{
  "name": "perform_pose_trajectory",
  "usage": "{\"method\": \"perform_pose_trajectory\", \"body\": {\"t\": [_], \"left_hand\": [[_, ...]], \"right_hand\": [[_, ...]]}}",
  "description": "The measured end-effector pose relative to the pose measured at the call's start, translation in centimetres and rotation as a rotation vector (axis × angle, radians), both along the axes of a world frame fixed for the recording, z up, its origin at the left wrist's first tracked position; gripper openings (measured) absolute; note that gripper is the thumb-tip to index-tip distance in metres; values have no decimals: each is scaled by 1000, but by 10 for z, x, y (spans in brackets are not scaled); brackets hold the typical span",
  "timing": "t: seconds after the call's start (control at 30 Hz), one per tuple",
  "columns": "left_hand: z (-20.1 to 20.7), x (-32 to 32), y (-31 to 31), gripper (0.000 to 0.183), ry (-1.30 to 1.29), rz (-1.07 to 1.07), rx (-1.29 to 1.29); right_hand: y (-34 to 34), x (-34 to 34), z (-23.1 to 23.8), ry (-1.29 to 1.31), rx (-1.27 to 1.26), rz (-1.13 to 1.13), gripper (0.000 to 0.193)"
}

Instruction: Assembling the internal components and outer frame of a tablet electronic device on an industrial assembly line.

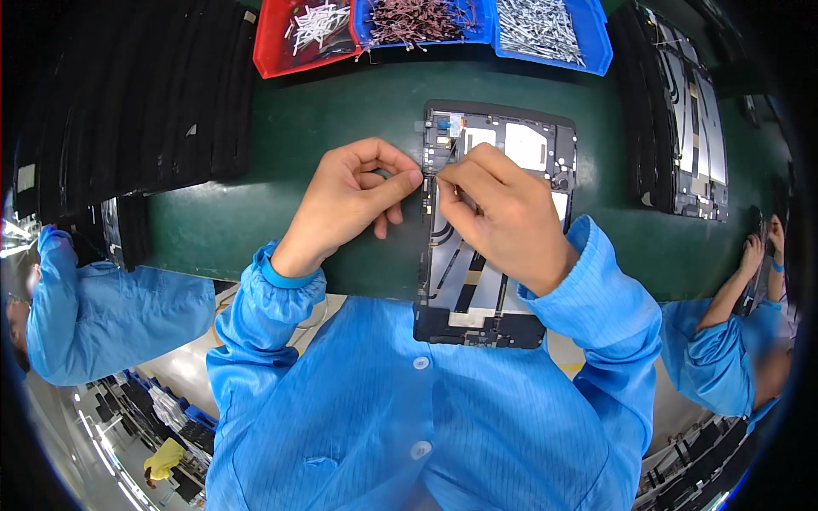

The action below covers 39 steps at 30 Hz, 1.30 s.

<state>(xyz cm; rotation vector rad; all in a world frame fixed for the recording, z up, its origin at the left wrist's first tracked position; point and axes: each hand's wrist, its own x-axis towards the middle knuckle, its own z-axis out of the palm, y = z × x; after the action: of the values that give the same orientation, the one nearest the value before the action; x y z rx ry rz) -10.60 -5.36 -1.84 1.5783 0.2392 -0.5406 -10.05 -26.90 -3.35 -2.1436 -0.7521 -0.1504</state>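
Note:
An opened tablet (490, 294) lies upright before me on the green table, its circuit boards, silver plates and black ribbon cables showing. Its lower end reaches past the table's front edge. At its upper left edge my left hand (345, 200) closes thumb and forefinger in a pinch. My right hand (507, 213) reaches over the tablet, fingertips pinched at the same edge, just right of the left thumb. Whatever sits between the fingertips of either hand is too small or hidden to make out. The right hand covers part of the tablet's middle.
Along the back stand a red bin (271, 47) of small white parts and blue bins (552, 53) with reddish-brown cables and white parts. Black panels (128, 111) stand in a row at left; opened tablets (694, 128) are stacked at right. Co-workers in blue sit on both sides.

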Motion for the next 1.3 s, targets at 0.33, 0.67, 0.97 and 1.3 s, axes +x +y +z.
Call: {"method": "perform_pose_trajectory", "body": {"t": [0.33, 0.67, 0.97, 1.3], "left_hand": [[-3, -8, -5, 15, -53, 0, 100], [-10, -13, -8, 18, -111, 71, 78], [-10, -20, -15, 17, -140, 101, 122], [-7, -13, -15, 12, -117, 69, 115]], "right_hand": [[0, 0, -2, -33, -3, 0, 13], [-1, -1, -2, -63, -5, 10, 14], [-1, -2, -2, -80, 5, 3, 14], [-4, -1, -1, -99, 22, 21, 15]]}}
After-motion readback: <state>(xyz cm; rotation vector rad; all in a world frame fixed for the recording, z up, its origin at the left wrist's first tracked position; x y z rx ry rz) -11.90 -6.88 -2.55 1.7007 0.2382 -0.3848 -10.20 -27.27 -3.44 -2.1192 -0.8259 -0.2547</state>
